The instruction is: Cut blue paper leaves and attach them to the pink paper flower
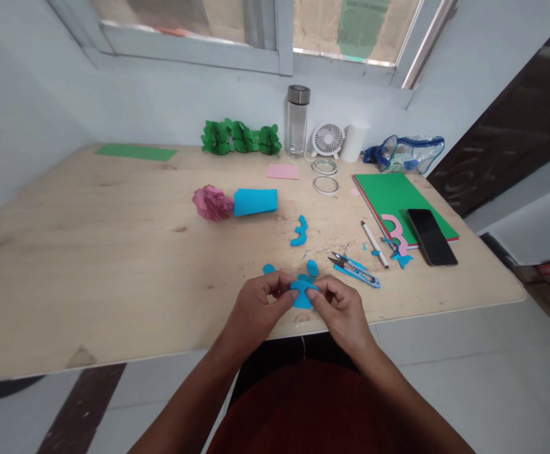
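Observation:
Between my two hands, near the table's front edge, is a small blue paper cutout (303, 301). My left hand (268, 301) pinches its left side between thumb and fingers. On its right side my right hand (341, 308) grips it the same way, thumb on top. Just beyond the fingers lie a rounded blue paper piece (312, 268) and another at the left, a blue scrap (268, 268). A wavy blue paper strip (299, 232) rests farther back. Blue-handled thread snips (356, 270) lie to the right of my right hand.
A pink paper flower (212, 203) touches folded blue paper (256, 202). Green paper foliage (240, 137), a glass bottle (297, 123), a small fan (328, 139) and tape rolls (326, 185) stand or lie behind. At right are a pen (374, 244), green sheets (392, 195) and a phone (431, 237).

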Available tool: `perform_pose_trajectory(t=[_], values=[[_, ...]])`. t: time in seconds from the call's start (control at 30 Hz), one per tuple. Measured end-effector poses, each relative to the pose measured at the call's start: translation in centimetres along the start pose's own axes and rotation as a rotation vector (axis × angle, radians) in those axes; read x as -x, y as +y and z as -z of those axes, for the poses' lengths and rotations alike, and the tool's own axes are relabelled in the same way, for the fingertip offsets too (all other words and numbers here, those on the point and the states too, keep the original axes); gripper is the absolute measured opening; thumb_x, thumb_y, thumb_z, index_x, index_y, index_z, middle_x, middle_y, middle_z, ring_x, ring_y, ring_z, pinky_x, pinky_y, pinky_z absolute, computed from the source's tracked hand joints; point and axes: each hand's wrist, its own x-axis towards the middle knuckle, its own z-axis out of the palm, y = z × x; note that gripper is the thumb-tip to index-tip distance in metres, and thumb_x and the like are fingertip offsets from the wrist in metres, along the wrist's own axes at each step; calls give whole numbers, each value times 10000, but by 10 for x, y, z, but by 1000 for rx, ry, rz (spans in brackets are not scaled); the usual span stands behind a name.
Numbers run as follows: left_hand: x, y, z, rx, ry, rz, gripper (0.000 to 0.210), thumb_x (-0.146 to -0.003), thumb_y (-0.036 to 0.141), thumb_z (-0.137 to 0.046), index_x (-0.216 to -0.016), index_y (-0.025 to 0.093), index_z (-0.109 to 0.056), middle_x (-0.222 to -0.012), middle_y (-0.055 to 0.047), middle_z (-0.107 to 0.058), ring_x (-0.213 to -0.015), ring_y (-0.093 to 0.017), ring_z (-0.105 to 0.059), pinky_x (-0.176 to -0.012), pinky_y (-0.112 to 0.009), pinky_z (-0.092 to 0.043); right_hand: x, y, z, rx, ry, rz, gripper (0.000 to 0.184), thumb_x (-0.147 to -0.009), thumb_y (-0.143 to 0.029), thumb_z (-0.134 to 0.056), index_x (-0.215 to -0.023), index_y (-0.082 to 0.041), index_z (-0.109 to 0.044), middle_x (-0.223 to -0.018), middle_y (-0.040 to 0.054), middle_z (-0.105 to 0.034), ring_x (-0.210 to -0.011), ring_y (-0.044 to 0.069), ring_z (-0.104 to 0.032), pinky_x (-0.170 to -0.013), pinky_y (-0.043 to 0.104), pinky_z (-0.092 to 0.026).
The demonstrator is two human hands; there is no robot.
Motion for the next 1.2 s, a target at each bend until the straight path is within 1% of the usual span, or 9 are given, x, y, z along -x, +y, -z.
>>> perform_pose_trajectory(t=[0.2, 0.33, 0.43, 0.57, 0.7, 0.8, 0.93, 1.07, 1.2], values=[[5, -3, -17, 320, 83, 90, 86, -677, 254, -686, -660, 175, -656, -648, 20, -641, -633, -118, -560, -654, -236, -455, 5, -1, -10, -163, 68, -57, 221, -822, -364, -575, -704, -183, -620, -620, -16, -540, -599, 131, -479, -577, 248, -396], [6, -4, -23, 381, 108, 121, 104, -680, 271, -691, -669, 172, -660, -658, 19, -653, -636, -116, -565, -679, -242, -458, 6, -1, -11, -178, 63, -68, 232, -827, -377, -562, -701, -192, -622, -622, -19, -572, -596, 139, -526, -588, 256, -428], [5, -5, -19, 329, 113, 132, 117, -685, 291, -680, -680, 175, -672, -638, 18, -647, -612, -123, -557, -651, -247, -453, 1, 6, 6, 29, 74, 17, 243, -859, -360, -514, -749, -187, -644, -680, 10, -608, -640, 161, -550, -608, 272, -436], [3, -7, -11, 219, 106, 143, 174, -699, 339, -650, -665, 169, -670, -646, 8, -641, -613, -135, -552, -618, -249, -439, -9, 28, 44, 601, 238, 262, 197, -854, -317, -531, -913, -179, -659, -886, 82, -664, -844, 231, -582, -767, 352, -436], [1, -15, -9, 169, 80, 149, 206, -682, 372, -653, -669, 167, -666, -633, 7, -636, -600, -139, -542, -603, -252, -427, -17, 47, 68, 1020, 216, 357, 260, -849, -313, -550, -1043, -159, -631, -1002, 129, -648, -986, 285, -547, -845, 404, -405], [0, -17, -9, 190, 62, 167, 211, -667, 378, -667, -667, 168, -667, -633, 5, -643, -597, -140, -545, -601, -251, -425, -26, 51, 76, 1106, 157, 322, 234, -838, -289, -556, -1024, -164, -622, -967, 121, -642, -962, 279, -551, -821, 385, -404], [3, -11, -10, 234, 71, 194, 190, -671, 358, -676, -675, 169, -682, -637, 5, -651, -607, -135, -549, -626, -250, -425, -36, 47, 81, 1046, 68, 233, 167, -807, -276, -568, -946, -194, -610, -843, 63, -636, -838, 236, -575, -734, 333, -412], [2, -7, -13, 299, 100, 182, 172, -655, 341, -696, -645, 169, -684, -626, 7, -646, -597, -124, -540, -625, -245, -420, -36, 47, 78, 1038, 138, 249, 158, -786, -246, -553, -929, -190, -590, -834, 64, -618, -787, 224, -574, -700, 313, -410], [0, -8, -16, 371, 108, 207, 188, -628, 351, -725, -647, 168, -685, -632, 5, -643, -594, -119, -535, -610, -240, -418, -28, 49, 70, 1016, 218, 281, 92, -823, -202, -470, -797, -194, -558, -777, 70, -599, -769, 227, -566, -695, 317, -408]])
